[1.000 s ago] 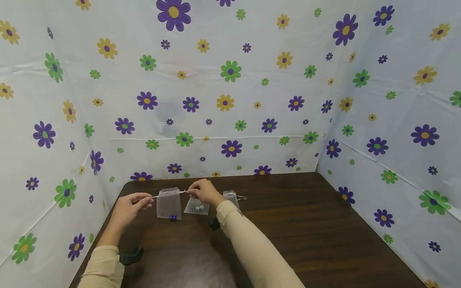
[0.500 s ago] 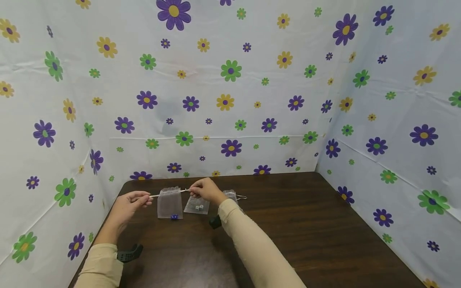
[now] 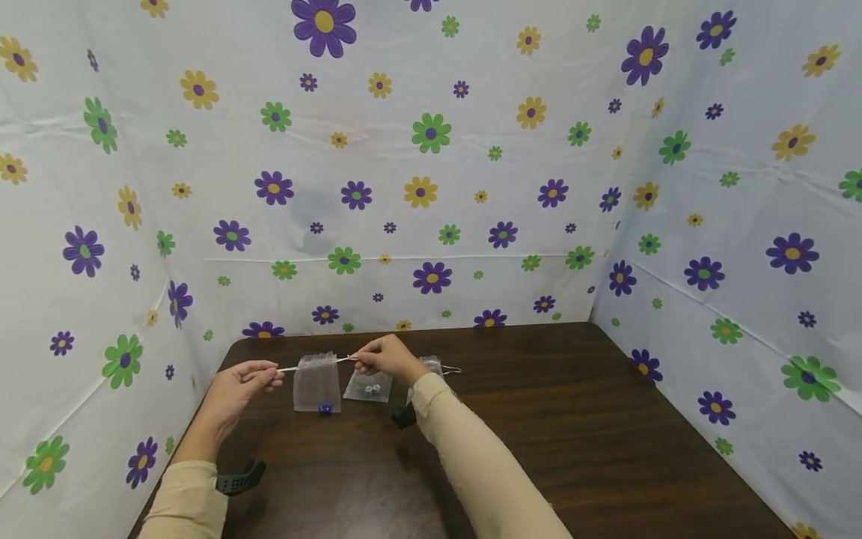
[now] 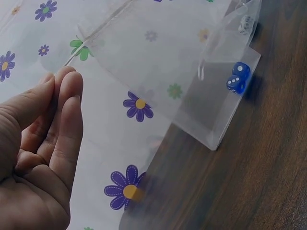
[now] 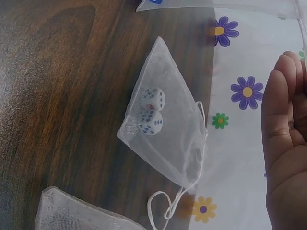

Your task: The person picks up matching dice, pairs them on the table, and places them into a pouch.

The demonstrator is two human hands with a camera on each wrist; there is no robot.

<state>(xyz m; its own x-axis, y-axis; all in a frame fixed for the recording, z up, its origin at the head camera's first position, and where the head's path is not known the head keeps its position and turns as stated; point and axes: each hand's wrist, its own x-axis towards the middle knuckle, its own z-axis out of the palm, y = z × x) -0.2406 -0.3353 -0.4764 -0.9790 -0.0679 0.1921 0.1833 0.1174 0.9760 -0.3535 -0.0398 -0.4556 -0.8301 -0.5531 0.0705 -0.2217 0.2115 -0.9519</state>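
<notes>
A sheer white drawstring pouch [image 3: 316, 385] hangs upright between the two hands, its drawstring stretched taut to both sides. Blue dice [image 4: 236, 84] with white pips lie in its bottom corner. My left hand [image 3: 239, 385] pinches the left end of the drawstring [image 4: 79, 50] between thumb and fingertips. On the other side my right hand [image 3: 387, 358] pinches the string's right end. Just right of that pouch, a second sheer pouch [image 5: 170, 129] lies on the table with white dice [image 5: 151, 122] inside and a loose looped string.
A third sheer pouch [image 3: 431, 365], partly hidden behind the right forearm, lies farther right with its string loop out. All rest on a dark wood table [image 3: 572, 434]. Flower-printed sheeting [image 3: 431, 187] encloses the table's back and sides.
Both hands keep their pinch on the drawstring. The pouch with the blue dice sways slightly right, then dips a little; the other pouches stay put.
</notes>
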